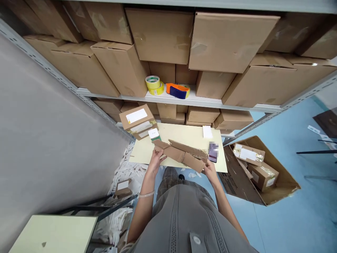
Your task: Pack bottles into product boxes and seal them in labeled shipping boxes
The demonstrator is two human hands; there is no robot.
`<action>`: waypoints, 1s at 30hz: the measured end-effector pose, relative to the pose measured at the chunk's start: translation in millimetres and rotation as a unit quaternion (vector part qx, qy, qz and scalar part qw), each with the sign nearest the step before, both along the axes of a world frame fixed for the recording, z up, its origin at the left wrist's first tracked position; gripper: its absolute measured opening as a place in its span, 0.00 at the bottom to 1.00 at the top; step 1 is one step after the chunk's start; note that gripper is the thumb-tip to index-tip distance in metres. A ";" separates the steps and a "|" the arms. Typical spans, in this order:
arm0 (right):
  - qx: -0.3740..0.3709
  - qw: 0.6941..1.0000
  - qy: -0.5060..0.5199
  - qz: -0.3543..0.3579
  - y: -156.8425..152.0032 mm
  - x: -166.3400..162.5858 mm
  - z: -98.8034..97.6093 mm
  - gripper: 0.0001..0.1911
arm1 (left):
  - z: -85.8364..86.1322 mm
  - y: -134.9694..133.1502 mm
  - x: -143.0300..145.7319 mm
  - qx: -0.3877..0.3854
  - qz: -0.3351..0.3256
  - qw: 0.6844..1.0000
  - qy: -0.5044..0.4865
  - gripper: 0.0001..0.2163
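Between my two hands is a long, folded piece of brown cardboard (181, 156) with ragged edges, held above the front of the pale yellow table (173, 131). My left hand (157, 159) grips its left end, and my right hand (210, 168) grips its right end. Just behind the left end stands a small white and green box (154, 134). A labelled, taped carton (139, 121) sits at the table's back left. Near my right hand lies a phone (213, 151), partly blurred, with a white pad (207, 132) behind it.
Shelves of brown cartons (163, 35) rise beyond the table. Yellow tape rolls (154, 85) and an orange and blue tape dispenser (177, 90) rest on the middle shelf. An open carton (284, 175) at right holds parcels. Paper scraps (126, 168) litter the floor at left.
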State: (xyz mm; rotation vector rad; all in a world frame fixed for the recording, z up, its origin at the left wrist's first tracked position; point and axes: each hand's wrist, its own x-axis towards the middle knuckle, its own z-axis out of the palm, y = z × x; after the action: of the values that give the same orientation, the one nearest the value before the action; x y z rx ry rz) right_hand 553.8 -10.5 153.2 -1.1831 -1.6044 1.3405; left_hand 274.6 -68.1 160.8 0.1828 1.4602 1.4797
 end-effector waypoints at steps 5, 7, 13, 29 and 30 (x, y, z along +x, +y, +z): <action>0.001 0.997 0.003 0.080 30.6 5.3 -6.3 0.15 | -11.5 6.5 -21.0 -0.093 0.017 0.988 0.119 0.34; -0.010 0.994 0.008 0.107 44.0 4.4 -11.7 0.14 | -18.3 10.8 -32.8 -0.091 -0.019 0.978 0.189 0.27; -0.019 0.990 0.024 0.139 83.4 -4.5 -38.3 0.14 | -38.2 29.8 -56.0 -0.100 -0.104 0.941 0.306 0.16; -0.158 0.984 0.010 0.077 112.1 -12.7 -79.0 0.42 | -19.6 32.6 -14.6 -0.276 -0.180 0.814 0.478 0.11; -0.173 0.982 0.009 0.071 110.3 -15.0 -76.5 0.42 | -20.8 31.8 -13.1 -0.280 -0.184 0.809 0.482 0.12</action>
State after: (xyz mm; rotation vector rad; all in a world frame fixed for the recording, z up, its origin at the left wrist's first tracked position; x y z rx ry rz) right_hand 538.8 99.8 76.7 -1.2686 -1.5046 1.7711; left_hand 261.6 -36.3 140.0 0.8909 2.4232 0.5360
